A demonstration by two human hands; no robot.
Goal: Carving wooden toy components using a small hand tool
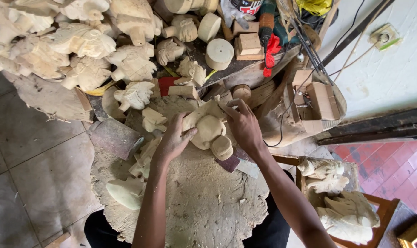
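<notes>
Both my hands hold one pale wooden carving [209, 129] over a dusty, sawdust-covered work surface [204, 202]. My left hand [172, 141] grips its left side, thumb resting on the rounded middle. My right hand [243, 126] wraps the upper right edge, fingers curled over the top. A round knob of the carving [222, 147] sticks out below my right hand. A flat abrasive pad [238, 164] lies just under that knob.
Many rough pale carvings [84, 41] are piled at the upper left, with round wooden blocks [219, 53] and square blocks [249, 43] behind. A basket [314, 103] of blocks and cables stands right. More carvings [342, 206] fill a crate at lower right. Loose pieces [125, 192] lie left.
</notes>
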